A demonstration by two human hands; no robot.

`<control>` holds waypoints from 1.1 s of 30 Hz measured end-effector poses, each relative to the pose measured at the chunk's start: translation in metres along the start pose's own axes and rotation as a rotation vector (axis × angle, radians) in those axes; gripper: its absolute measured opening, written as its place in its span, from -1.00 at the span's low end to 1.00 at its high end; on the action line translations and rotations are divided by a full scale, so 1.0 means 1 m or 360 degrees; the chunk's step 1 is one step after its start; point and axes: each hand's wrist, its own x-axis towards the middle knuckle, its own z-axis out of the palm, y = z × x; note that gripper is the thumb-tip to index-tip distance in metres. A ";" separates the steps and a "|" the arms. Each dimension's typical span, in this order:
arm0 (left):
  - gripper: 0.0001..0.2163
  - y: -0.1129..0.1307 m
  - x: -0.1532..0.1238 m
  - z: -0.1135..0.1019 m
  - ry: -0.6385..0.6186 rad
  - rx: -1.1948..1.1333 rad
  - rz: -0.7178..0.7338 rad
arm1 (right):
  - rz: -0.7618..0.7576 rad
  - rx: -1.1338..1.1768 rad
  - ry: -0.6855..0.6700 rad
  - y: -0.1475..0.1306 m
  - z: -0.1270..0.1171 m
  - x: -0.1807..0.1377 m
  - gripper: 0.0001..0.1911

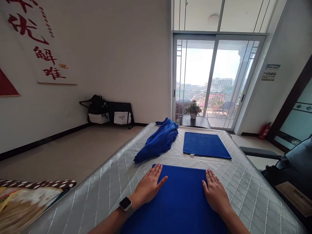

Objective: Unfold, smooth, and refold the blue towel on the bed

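Note:
A blue cloth (181,201) lies spread flat on the silver quilted table cover (246,191) in front of me. My left hand (150,183) rests palm down on its left edge, fingers stretched forward and thumb apart. On the opposite edge lies my right hand (214,190), also flat, with its thumb pointing inward. Beyond them sits a second blue cloth (206,145), folded into a flat rectangle with a small white tag at its near edge. To its left a crumpled blue cloth (161,139) is heaped. The near end of the spread cloth runs out of view.
A potted plant (193,110) stands on a dark chair past the table's far end, before glass sliding doors. Bags (97,107) rest on a low black bench by the left wall. At right are a fire extinguisher (265,131) and a dark chair (292,169). A patterned blanket (31,201) lies lower left.

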 end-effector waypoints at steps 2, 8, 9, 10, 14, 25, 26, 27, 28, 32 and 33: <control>-0.30 -0.005 -0.003 0.001 0.0028 0.0012 -0.0038 | -0.0008 -0.0011 0.0011 0.001 0.001 0.000 -0.29; -0.27 0.001 -0.005 -0.006 -0.0003 -0.0073 -0.0066 | -0.0010 -0.0022 0.0019 0.004 0.005 0.003 -0.28; -0.27 0.002 -0.005 -0.007 -0.0007 -0.0088 -0.0067 | -0.0012 -0.0022 0.0017 0.004 0.005 0.003 -0.28; -0.26 0.002 -0.006 -0.008 -0.0003 -0.0097 -0.0069 | -0.0012 -0.0024 0.0017 0.005 0.006 0.003 -0.28; -0.26 0.000 -0.006 -0.005 0.0053 -0.0094 -0.0057 | -0.0021 -0.0049 0.0022 0.003 0.004 0.002 -0.29; -0.21 0.000 -0.006 -0.004 0.0080 -0.0094 -0.0051 | -0.0005 -0.0175 -0.0061 -0.013 -0.005 -0.025 -0.32; -0.22 0.000 -0.006 -0.003 0.0078 -0.0096 -0.0054 | 0.0008 -0.0153 -0.0074 -0.014 -0.003 -0.028 -0.32; -0.23 -0.001 -0.005 -0.001 0.0079 -0.0098 -0.0055 | 0.0027 -0.0131 -0.0083 -0.014 -0.001 -0.031 -0.31; -0.24 -0.002 -0.004 0.001 0.0084 -0.0100 -0.0053 | 0.0044 -0.0113 -0.0084 -0.014 0.000 -0.033 -0.30; -0.27 -0.006 -0.003 0.007 0.0122 -0.0081 -0.0036 | 0.0080 -0.0093 -0.0110 -0.017 -0.002 -0.034 -0.29; -0.28 -0.006 -0.003 0.007 0.0127 -0.0069 -0.0028 | 0.0082 -0.0090 -0.0123 -0.018 -0.004 -0.034 -0.29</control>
